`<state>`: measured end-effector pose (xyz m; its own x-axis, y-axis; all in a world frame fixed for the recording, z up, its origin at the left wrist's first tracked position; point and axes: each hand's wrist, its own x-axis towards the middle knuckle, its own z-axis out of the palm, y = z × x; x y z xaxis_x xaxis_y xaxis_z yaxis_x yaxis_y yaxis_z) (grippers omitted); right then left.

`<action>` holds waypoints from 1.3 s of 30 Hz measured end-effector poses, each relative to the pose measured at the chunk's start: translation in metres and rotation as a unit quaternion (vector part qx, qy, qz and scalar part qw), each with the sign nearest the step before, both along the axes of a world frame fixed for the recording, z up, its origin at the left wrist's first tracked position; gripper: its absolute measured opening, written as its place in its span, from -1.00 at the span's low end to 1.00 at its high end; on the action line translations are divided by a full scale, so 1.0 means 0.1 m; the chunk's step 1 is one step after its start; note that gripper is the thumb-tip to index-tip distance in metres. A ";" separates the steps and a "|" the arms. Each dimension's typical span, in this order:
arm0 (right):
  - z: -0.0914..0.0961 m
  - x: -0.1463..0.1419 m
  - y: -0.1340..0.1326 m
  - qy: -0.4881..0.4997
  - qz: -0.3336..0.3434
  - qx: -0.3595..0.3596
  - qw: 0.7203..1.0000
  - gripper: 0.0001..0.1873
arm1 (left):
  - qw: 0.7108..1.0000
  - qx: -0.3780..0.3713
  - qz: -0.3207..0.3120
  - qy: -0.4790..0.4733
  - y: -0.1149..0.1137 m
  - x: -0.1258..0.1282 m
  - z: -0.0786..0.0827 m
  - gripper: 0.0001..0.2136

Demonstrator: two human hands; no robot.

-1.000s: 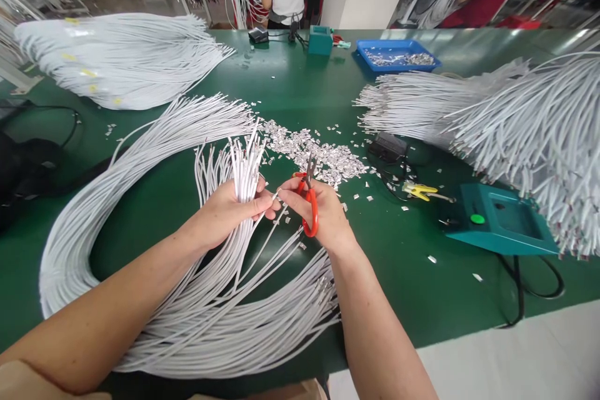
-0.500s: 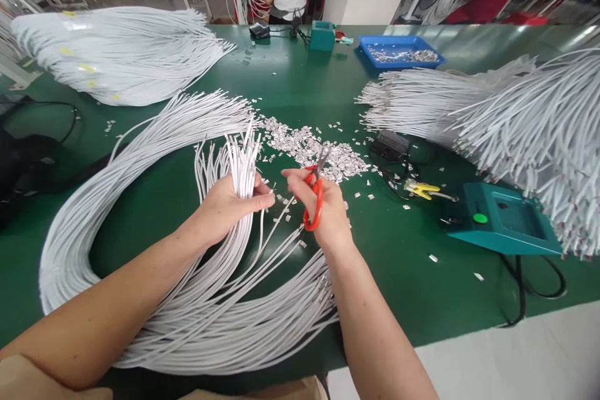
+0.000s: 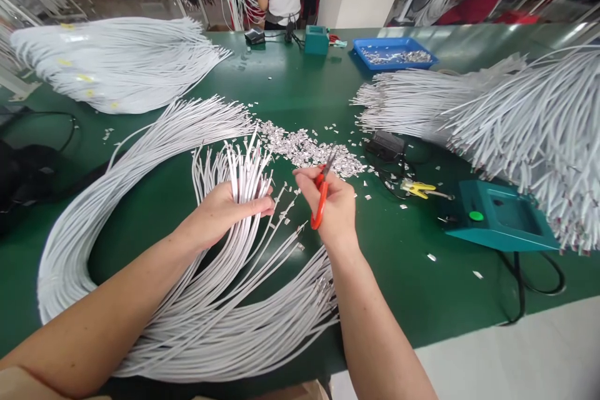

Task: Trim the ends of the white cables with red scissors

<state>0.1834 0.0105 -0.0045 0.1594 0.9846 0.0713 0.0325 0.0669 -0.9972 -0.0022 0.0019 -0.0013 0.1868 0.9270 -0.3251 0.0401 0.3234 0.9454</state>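
A bunch of white cables [image 3: 244, 178] stands upright in my left hand [image 3: 229, 207], its fingers and thumb wrapped round it below the cut ends. To the right of it, my right hand [image 3: 335, 203] grips red-handled scissors [image 3: 320, 202], their blades pointing up and away from me. A few loose cables [image 3: 276, 256] run between the two hands, their tips just left of my right wrist. Below lies the rest of the cable bundle [image 3: 225, 331], curving across the table under my left forearm. Beyond my hands is a heap of small silvery-white scraps [image 3: 304, 149].
More white cables lie at the back left [image 3: 117, 62] and right [image 3: 515, 125]. A teal box [image 3: 504, 215] with a green button, yellow-handled pliers [image 3: 419, 189] and a black adapter [image 3: 387, 145] sit right. A blue tray [image 3: 394, 62] stands farther back. Two people are beyond the table.
My right hand has moved slightly right, with the scissors turned more edge-on. The cable tops in my left hand have spread a little, and the loose cable ends between my hands have shifted.
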 end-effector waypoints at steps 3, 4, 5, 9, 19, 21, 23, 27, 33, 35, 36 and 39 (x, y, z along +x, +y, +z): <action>0.00 -0.07 -0.03 0.010 0.080 -0.012 0.997 -0.84 | 1.000 0.017 -0.015 0.014 -0.02 0.04 0.00 -0.69; 0.00 -0.08 -0.04 0.029 0.102 -0.020 0.994 -0.84 | 0.999 0.020 -0.024 0.022 -0.03 0.05 0.00 -0.69; -0.01 -0.09 -0.04 0.054 0.122 -0.029 0.991 -0.86 | 0.999 0.021 -0.034 0.031 -0.03 0.06 0.00 -0.68; -0.05 -0.08 -0.02 0.137 0.169 -0.050 0.975 -0.92 | 0.997 0.047 -0.023 0.058 -0.04 0.04 0.00 -0.68; -0.01 -0.10 -0.04 0.056 0.186 -0.055 0.979 -0.83 | 0.995 0.089 0.022 0.029 0.02 0.07 -0.04 -0.76; 0.00 -0.05 -0.03 -0.055 0.158 -0.041 0.985 -0.83 | 0.995 0.091 0.022 0.023 0.02 0.07 -0.04 -0.76; -0.03 -0.01 -0.01 -0.187 0.130 -0.021 0.973 -0.82 | 0.995 0.095 0.025 0.022 0.02 0.06 -0.03 -0.76; -0.07 0.01 0.00 -0.330 0.146 -0.008 0.933 -0.66 | 0.990 0.110 0.047 0.076 -0.01 0.08 0.03 -0.77; -0.03 -0.01 -0.03 -0.410 0.151 -0.003 0.900 -0.62 | 0.967 0.155 0.032 0.197 -0.01 0.08 0.10 -0.88; -0.03 0.00 -0.04 -0.434 0.152 0.007 0.888 -0.64 | 0.962 0.165 0.029 0.215 0.00 0.07 0.09 -0.89; -0.04 0.01 -0.04 -0.444 0.151 0.011 0.883 -0.65 | 0.960 0.169 0.027 0.223 0.00 0.07 0.08 -0.89; -0.06 0.02 -0.03 -0.463 0.158 0.008 0.872 -0.68 | 0.957 0.176 0.012 0.232 0.01 0.06 0.06 -0.88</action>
<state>0.1850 0.0070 -0.0100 -0.2540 0.9664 0.0399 0.8008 0.2332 -0.5516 0.0034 0.0030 0.0043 0.0760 0.9965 -0.0346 0.4784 -0.0060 0.8781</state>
